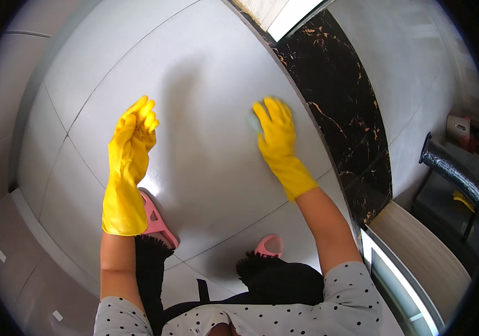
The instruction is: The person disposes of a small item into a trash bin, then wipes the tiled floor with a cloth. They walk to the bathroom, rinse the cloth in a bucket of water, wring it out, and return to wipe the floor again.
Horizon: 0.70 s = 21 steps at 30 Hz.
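Observation:
My right hand [277, 134], in a yellow rubber glove, lies low over the grey tiled floor [211, 145], near the dark marble strip. From under its fingers peeks the edge of a pale blue-green piece [254, 123], perhaps a cloth or sponge; most of it is hidden by the glove. The hand and this piece are slightly blurred. My left hand [134, 126], in a matching yellow glove, is raised above the floor at the left. Its fingers are loosely bent and partly apart, and nothing shows in them.
A black marble strip with brown veins [343, 106] runs along the right, by a white-edged door or panel [295, 19]. Pink slippers [157, 221] are on my feet. Farther right are a shiny black roll [452, 171] and a wooden sill [419, 246]. Walls curve at left.

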Each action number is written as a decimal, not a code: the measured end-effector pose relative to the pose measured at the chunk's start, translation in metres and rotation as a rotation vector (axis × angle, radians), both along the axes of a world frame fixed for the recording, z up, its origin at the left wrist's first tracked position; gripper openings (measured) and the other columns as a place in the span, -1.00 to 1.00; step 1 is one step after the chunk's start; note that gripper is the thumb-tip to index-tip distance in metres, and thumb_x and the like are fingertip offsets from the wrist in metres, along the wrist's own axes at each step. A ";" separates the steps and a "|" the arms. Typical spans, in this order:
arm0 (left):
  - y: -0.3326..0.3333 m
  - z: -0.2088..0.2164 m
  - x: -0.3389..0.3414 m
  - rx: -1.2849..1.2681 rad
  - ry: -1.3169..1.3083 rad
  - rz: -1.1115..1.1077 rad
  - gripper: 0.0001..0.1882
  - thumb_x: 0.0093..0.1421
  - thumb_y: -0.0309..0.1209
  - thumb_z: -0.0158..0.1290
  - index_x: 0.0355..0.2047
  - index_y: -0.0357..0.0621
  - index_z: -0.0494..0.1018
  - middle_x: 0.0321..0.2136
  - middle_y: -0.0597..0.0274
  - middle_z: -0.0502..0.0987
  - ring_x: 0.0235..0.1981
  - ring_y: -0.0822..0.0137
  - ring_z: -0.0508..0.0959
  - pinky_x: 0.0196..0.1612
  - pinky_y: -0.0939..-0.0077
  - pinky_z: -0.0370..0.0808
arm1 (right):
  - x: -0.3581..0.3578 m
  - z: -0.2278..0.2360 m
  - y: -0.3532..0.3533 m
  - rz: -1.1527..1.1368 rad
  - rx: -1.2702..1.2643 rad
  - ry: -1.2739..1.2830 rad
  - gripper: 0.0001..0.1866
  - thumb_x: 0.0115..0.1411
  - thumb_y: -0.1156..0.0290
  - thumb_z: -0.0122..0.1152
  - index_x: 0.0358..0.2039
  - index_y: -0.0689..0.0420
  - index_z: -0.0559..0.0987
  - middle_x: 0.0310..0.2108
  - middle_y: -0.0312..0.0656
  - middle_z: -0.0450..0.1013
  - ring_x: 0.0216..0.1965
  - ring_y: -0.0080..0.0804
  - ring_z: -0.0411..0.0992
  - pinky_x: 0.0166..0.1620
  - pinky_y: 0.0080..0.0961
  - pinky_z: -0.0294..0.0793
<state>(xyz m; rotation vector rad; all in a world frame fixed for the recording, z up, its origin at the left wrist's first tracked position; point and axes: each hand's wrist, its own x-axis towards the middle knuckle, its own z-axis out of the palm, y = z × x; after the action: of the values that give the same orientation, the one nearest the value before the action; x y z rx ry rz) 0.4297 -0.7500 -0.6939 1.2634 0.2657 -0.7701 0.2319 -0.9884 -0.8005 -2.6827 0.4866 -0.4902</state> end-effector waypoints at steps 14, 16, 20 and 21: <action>-0.005 0.026 0.006 -0.048 -0.024 0.047 -0.60 0.44 -0.28 -0.24 0.16 -0.20 0.36 -0.12 0.41 0.55 -0.22 0.58 0.51 -0.12 0.77 0.41 | -0.062 0.006 0.035 0.596 0.240 0.180 -0.54 0.13 0.35 0.14 0.07 0.11 0.48 0.16 0.02 0.31 0.20 0.02 0.25 0.29 -0.05 0.13; 0.000 0.023 0.005 -0.055 -0.024 0.058 -0.60 0.44 -0.28 -0.24 0.16 -0.21 0.36 -0.11 0.40 0.56 -0.21 0.59 0.51 -0.11 0.77 0.42 | -0.074 0.021 -0.004 0.271 0.175 0.254 -0.49 0.09 0.32 0.22 0.08 0.14 0.47 0.16 0.07 0.30 0.20 0.06 0.23 0.28 -0.03 0.11; 0.002 0.016 0.005 -0.152 -0.012 0.053 -0.60 0.44 -0.29 -0.24 0.15 -0.21 0.37 -0.13 0.38 0.56 -0.21 0.60 0.50 -0.11 0.77 0.42 | -0.016 0.010 -0.012 -0.043 -0.029 0.076 -0.43 0.04 0.27 0.30 0.08 0.16 0.47 0.15 0.12 0.30 0.21 0.09 0.21 0.29 -0.02 0.07; -0.001 0.016 0.005 -0.145 -0.015 0.051 -0.61 0.44 -0.30 -0.24 0.14 -0.22 0.37 -0.12 0.38 0.56 -0.21 0.60 0.50 -0.10 0.77 0.42 | 0.003 0.009 0.001 -0.026 -0.004 0.003 -0.43 0.03 0.27 0.31 0.07 0.15 0.47 0.16 0.11 0.29 0.22 0.08 0.21 0.30 -0.02 0.07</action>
<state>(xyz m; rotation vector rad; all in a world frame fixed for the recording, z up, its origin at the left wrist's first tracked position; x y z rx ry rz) 0.4348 -0.7506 -0.6780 1.1213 0.2256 -0.7234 0.2353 -0.9875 -0.7910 -2.6850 0.5228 -0.4947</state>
